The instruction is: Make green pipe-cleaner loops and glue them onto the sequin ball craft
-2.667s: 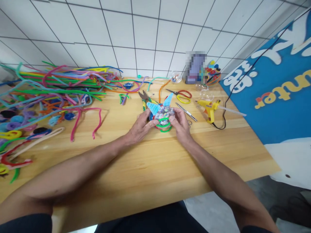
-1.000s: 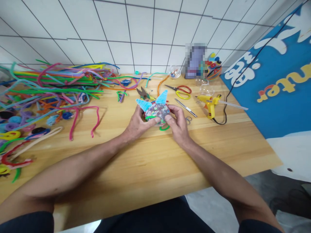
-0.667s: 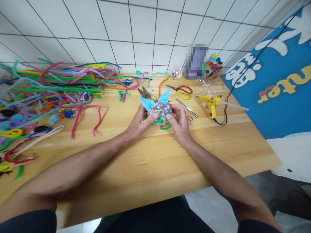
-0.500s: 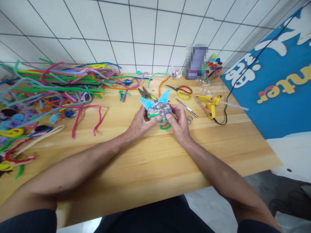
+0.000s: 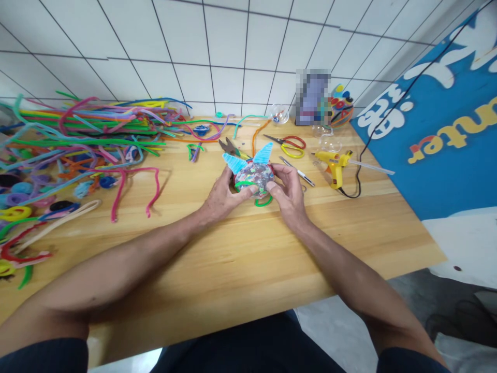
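Between both hands is a round clear ball (image 5: pixel 253 176) filled with speckled, multicoloured bits. Two light-blue pointed ears (image 5: pixel 263 154) stand up from its far side. A green pipe-cleaner curve lies across its near face, and a green loop (image 5: pixel 263 201) hangs at the lower edge. My left hand (image 5: pixel 225 197) grips the ball's left side, thumb on the front. On the right side my right hand (image 5: pixel 289 194) holds it, thumb also on the front. The fingertips behind the ball are hidden.
Pliers (image 5: pixel 230 147), scissors (image 5: pixel 289 145) and a craft knife (image 5: pixel 297 172) lie beyond my hands. A yellow glue gun (image 5: pixel 336 167) with a black cord is at the right. Coloured pipe cleaners (image 5: pixel 97 124) are heaped at the left. Clear half-spheres (image 5: pixel 279 114) sit near the tiled wall.
The whole view has shifted slightly, so the table things appear a little further left. Both hands keep their hold on the ball, which looks almost unmoved.
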Demonstrator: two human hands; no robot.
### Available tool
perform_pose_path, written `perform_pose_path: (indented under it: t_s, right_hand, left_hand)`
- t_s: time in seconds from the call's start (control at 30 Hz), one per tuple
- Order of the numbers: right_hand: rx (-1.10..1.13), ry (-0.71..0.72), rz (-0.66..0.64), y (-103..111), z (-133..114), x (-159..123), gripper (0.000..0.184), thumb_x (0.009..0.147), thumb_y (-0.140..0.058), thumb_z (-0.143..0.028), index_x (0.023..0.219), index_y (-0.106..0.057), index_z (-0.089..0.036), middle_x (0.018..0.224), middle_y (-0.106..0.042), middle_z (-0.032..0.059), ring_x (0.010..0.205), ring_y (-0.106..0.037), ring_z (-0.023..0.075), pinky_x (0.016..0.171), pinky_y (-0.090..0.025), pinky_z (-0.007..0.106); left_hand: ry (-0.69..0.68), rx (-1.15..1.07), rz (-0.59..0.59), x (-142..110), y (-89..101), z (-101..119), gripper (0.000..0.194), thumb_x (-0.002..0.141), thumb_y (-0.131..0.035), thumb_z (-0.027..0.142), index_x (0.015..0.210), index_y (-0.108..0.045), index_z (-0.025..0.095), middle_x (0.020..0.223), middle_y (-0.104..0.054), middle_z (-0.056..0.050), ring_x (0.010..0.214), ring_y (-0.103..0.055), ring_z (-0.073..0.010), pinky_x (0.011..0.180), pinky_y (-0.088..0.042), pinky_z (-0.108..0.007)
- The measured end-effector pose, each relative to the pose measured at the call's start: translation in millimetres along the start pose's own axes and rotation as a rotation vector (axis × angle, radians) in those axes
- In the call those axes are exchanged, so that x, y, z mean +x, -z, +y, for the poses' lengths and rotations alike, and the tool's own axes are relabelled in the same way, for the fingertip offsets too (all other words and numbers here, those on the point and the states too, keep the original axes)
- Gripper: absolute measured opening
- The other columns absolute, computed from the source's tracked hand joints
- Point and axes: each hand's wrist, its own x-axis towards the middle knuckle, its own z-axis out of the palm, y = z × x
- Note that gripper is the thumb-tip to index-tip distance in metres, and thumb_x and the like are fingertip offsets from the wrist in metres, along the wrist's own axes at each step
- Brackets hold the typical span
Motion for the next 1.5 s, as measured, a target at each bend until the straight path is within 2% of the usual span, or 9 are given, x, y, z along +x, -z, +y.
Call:
perform_pose_path:
  t_s: [0.13,0.27,0.47,0.67,0.8,0.9,1.03,1.33,1.5]
  right_hand:
    - [-0.015,-0.024,-0.004,-0.5,0.3,2.4,0.051,0.092,-0.08,-0.069,0.121,-0.063,-0.03,0.127,-0.076,0.0089,0.128,-0.072,0.0313,0.112,-0.066,0.056]
    - [-0.02,-0.044,-0.03,0.0,2.5,2.9,0.058,0.088,-0.083,-0.07,0.125,-0.062,-0.032,0.13,-0.075,0.0083,0.134,-0.069,0.0327,0.108,-0.068,0.054]
    - [0.012,-0.027,-0.034,2.6,7.7,4.9,0.052,0.095,-0.073,-0.069,0.127,-0.065,-0.029,0.136,-0.076,0.0094,0.133,-0.07,0.0311,0.119,-0.06,0.054]
    - [0.032,-0.058,-0.002,-0.4,7.3,3.3,0.06,0.088,-0.082,-0.072,0.125,-0.063,-0.029,0.132,-0.075,0.0101,0.125,-0.073,0.0303,0.103,-0.069,0.049]
    - [0.011,-0.076,-0.005,-2.3,4.3,1.6,0.064,0.084,-0.085,-0.075,0.124,-0.061,-0.031,0.129,-0.074,0.0088,0.122,-0.073,0.0301,0.094,-0.071,0.047]
    - [0.018,-0.085,-0.027,-1.5,4.1,2.4,0.069,0.081,-0.086,-0.076,0.126,-0.06,-0.031,0.132,-0.074,0.0094,0.125,-0.072,0.0314,0.097,-0.07,0.048]
    - [0.059,-0.069,-0.015,-0.4,4.7,3.8,0.06,0.086,-0.081,-0.073,0.123,-0.063,-0.03,0.131,-0.074,0.0097,0.126,-0.071,0.0316,0.102,-0.068,0.05]
    - [0.0,-0.079,-0.035,-1.9,2.4,1.3,0.06,0.086,-0.082,-0.07,0.124,-0.058,-0.031,0.128,-0.073,0.0079,0.12,-0.072,0.0298,0.09,-0.072,0.046]
    - [0.008,-0.078,-0.001,-3.5,-0.6,0.3,0.057,0.085,-0.084,-0.068,0.12,-0.058,-0.032,0.126,-0.073,0.0077,0.119,-0.073,0.0297,0.087,-0.073,0.045]
  left_hand:
    - [0.012,0.005,-0.009,-0.3,-0.4,2.5,0.075,0.08,-0.092,0.068,0.13,-0.062,0.02,0.124,-0.077,-0.01,0.114,-0.074,-0.0292,0.105,-0.061,-0.046]
    - [0.023,-0.023,-0.014,0.2,-0.6,2.6,0.077,0.078,-0.094,0.068,0.13,-0.062,0.02,0.124,-0.076,-0.011,0.115,-0.073,-0.0297,0.106,-0.06,-0.047]
    - [0.002,-0.034,0.015,0.6,1.2,-3.7,0.071,0.082,-0.092,0.066,0.128,-0.062,0.021,0.129,-0.073,-0.011,0.121,-0.069,-0.0305,0.11,-0.056,-0.048]
    - [-0.025,0.01,0.012,-0.3,2.6,-7.7,0.075,0.08,-0.093,0.069,0.129,-0.062,0.022,0.125,-0.073,-0.011,0.118,-0.07,-0.031,0.109,-0.057,-0.05]
    - [-0.036,0.037,-0.004,-0.8,3.4,-7.6,0.07,0.083,-0.09,0.067,0.13,-0.063,0.022,0.125,-0.075,-0.01,0.12,-0.071,-0.0314,0.111,-0.058,-0.051]
    - [-0.045,0.035,-0.001,-0.6,3.7,-8.7,0.07,0.085,-0.088,0.067,0.132,-0.063,0.022,0.126,-0.076,-0.011,0.121,-0.071,-0.0315,0.113,-0.058,-0.051]
    - [-0.033,0.027,-0.003,-0.5,3.8,-9.6,0.069,0.085,-0.088,0.067,0.131,-0.063,0.022,0.128,-0.075,-0.011,0.124,-0.071,-0.0323,0.113,-0.058,-0.051]
    - [-0.046,0.066,-0.021,-1.2,4.6,-5.9,0.065,0.087,-0.086,0.065,0.13,-0.063,0.022,0.123,-0.076,-0.01,0.12,-0.072,-0.0316,0.11,-0.059,-0.05]
    - [-0.051,0.069,-0.032,-0.9,3.9,-3.5,0.068,0.085,-0.088,0.067,0.129,-0.063,0.023,0.123,-0.077,-0.011,0.116,-0.073,-0.0312,0.108,-0.06,-0.05]
